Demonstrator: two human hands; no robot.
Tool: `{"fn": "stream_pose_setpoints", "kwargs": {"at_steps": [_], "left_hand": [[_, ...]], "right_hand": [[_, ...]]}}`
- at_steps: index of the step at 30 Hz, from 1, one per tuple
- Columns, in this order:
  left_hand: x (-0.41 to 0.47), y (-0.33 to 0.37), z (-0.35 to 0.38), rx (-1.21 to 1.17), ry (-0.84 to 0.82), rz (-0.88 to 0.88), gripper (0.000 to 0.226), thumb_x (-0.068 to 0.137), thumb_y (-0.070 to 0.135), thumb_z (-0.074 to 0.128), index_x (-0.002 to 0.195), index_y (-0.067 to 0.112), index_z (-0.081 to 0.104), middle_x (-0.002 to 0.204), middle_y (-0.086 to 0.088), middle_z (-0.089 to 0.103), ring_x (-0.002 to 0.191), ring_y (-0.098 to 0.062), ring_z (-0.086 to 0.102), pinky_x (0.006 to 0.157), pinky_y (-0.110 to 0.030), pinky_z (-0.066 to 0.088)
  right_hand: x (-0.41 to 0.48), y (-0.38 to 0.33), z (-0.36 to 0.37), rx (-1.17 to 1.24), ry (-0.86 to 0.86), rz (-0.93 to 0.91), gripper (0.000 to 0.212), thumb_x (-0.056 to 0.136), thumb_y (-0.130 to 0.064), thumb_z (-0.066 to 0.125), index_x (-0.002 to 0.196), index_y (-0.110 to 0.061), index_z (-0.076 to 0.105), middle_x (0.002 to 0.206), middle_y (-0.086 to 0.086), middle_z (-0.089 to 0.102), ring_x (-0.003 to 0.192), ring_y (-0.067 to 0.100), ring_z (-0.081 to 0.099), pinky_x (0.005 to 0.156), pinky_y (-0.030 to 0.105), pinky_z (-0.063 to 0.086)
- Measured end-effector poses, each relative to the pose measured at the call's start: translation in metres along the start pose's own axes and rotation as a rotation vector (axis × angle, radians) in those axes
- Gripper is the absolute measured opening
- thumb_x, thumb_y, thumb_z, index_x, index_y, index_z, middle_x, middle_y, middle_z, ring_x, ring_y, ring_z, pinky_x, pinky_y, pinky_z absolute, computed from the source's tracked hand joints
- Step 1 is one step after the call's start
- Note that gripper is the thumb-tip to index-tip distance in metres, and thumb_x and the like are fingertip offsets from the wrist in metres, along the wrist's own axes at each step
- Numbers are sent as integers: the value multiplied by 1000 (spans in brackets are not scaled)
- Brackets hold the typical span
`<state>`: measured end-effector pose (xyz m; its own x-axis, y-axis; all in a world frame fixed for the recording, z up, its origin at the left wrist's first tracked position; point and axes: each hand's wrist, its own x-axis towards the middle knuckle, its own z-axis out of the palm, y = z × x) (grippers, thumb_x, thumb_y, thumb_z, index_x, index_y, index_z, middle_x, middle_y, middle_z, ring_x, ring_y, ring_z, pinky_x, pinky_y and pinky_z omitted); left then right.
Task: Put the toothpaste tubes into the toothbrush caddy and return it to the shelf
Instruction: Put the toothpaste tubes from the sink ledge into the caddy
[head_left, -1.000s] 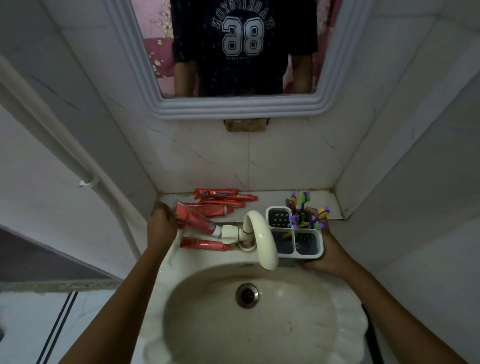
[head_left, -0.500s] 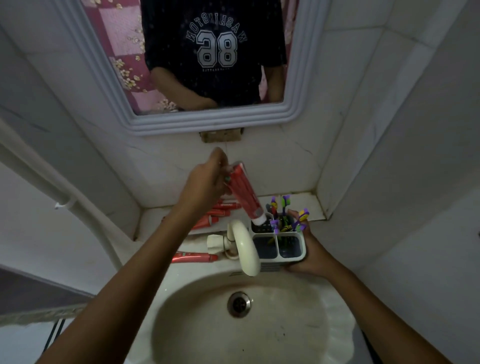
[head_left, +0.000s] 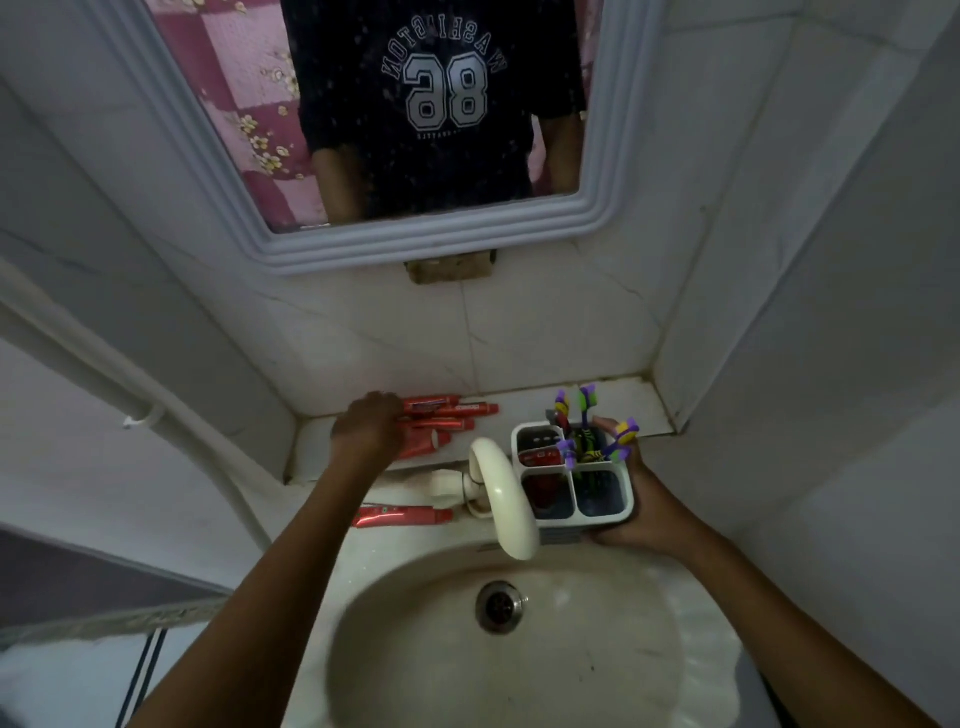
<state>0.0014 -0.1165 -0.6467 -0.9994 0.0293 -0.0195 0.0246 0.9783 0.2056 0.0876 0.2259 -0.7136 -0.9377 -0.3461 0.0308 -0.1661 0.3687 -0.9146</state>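
Observation:
My right hand (head_left: 647, 512) holds the white four-compartment toothbrush caddy (head_left: 629, 496) above the sink's back rim, right of the tap. Purple and yellow toothbrushes (head_left: 587, 441) stand in its back right compartment. A red toothpaste tube (head_left: 540, 457) sits in the back left compartment, and something red shows in the front left one. My left hand (head_left: 366, 431) lies on the flat ends of several red toothpaste tubes (head_left: 452, 415) piled on the tiled shelf (head_left: 641, 410); whether its fingers grip one is hidden. One more red tube (head_left: 402, 517) lies on the sink rim.
The curved cream tap (head_left: 501, 493) rises between my two hands, close against the caddy's left side. The basin with its drain (head_left: 498, 605) lies below. A framed mirror (head_left: 426, 244) hangs above the shelf. Tiled walls close in on both sides; a white pipe (head_left: 140, 415) runs at left.
My left hand lifted a red tube to the caddy, let it go in the back left compartment, and has gone back down to the pile on the shelf. My right hand kept holding the caddy.

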Motion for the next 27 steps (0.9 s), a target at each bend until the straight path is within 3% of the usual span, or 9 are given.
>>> {"fn": "stream_pose_setpoints", "kwargs": {"at_steps": [3,6,9,13,15,18,22,25,27], "left_hand": [[4,-44,21,60,-178,-289,38,85,31,57,119,14,60,111,-10,62,113,-34,57,92,-42,46],[1,-63,35,147,-170,-177,36,87,33,46,112,16,64,80,2,51,102,-33,61,83,-42,48],[-4,-78,42,197,-156,-92,41,89,34,45,123,14,55,114,-12,58,104,-34,58,85,-43,49],[6,-82,31,287,-280,-121,61,84,46,57,132,11,44,133,-15,45,125,-36,43,101,-46,40],[10,-83,25,285,-353,-179,65,78,45,62,130,13,43,133,-15,43,126,-36,42,100,-45,39],[11,-88,19,82,-423,-241,43,80,37,64,114,13,53,120,-12,58,107,-29,57,86,-35,48],[1,-84,3,-306,-185,-250,32,81,23,73,108,8,65,103,-5,60,100,-32,60,76,-29,44],[-10,-69,-22,-394,54,-121,17,77,14,75,90,6,69,86,-12,67,87,-35,64,69,-32,44],[-15,-54,-41,-382,110,-22,13,78,16,74,86,8,67,82,-13,69,79,-34,65,70,-37,51]], "right_hand": [[1,1,0,-1,6,-8,125,61,15,88,152,-21,11,142,-29,48,132,6,53,103,19,48],[1,-1,0,7,5,-9,125,60,11,89,152,-24,11,144,-24,48,135,10,52,106,23,47],[1,-3,-1,6,11,2,126,59,6,89,152,-24,10,146,-24,46,136,10,51,106,22,47],[1,-1,-2,-14,15,15,128,60,15,88,154,-19,8,149,-6,45,137,19,51,107,27,48],[2,-2,-3,-20,14,19,127,60,15,88,154,-18,9,150,-2,45,138,20,50,109,31,47],[1,-8,-2,-13,9,19,126,60,3,90,154,-23,10,150,-2,44,138,21,50,110,35,47],[0,-12,-3,-15,5,16,126,58,-1,89,153,-19,8,146,-25,46,135,6,51,109,24,47],[0,-11,-2,-12,19,22,127,58,-2,90,154,-19,9,150,-7,46,137,18,51,110,34,47],[-1,-11,-2,-7,21,32,128,59,-3,90,155,-21,7,151,1,45,137,23,51,109,37,47]]}}
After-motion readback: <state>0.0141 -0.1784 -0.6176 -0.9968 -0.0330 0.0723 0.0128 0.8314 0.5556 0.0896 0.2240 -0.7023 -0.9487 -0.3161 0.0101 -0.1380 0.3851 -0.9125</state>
